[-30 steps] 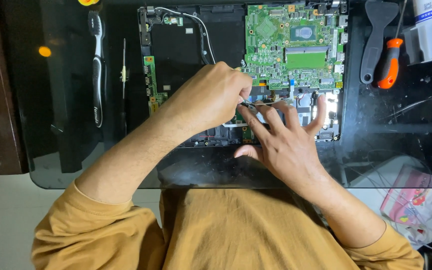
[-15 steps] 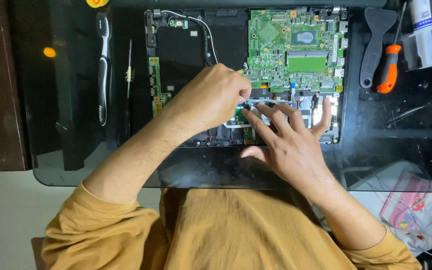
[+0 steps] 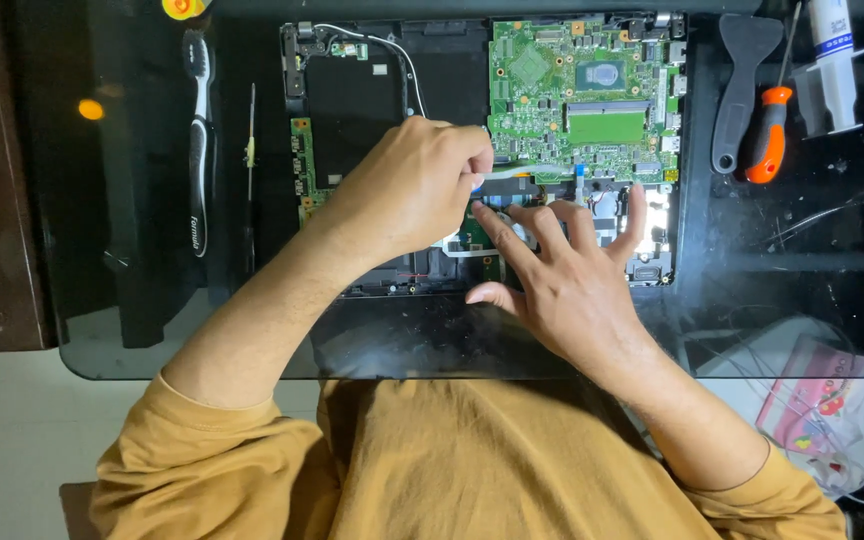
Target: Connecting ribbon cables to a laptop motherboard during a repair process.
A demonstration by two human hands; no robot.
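Mid-frame on laptop point(image 3: 482, 150): left hand point(image 3: 407, 190) fingers unchanged, pinched shut on ribbon cable point(image 3: 512, 172); right hand point(image 3: 562, 270) stays splayed flat, holding nothing.

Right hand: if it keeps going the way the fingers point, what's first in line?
The right hand points up and away from the person. Its fingertips already rest on the opened laptop base, so the green motherboard comes first, probably its lower edge; depth is unclear.

Bare dark glass tabletop point(image 3: 142, 290) offers passage left of the opened black laptop chassis point(image 3: 372, 90); a white toothbrush point(image 3: 197, 140), grey plastic pry tool point(image 3: 737, 80) and orange-handled screwdriver point(image 3: 767, 130) flank it.
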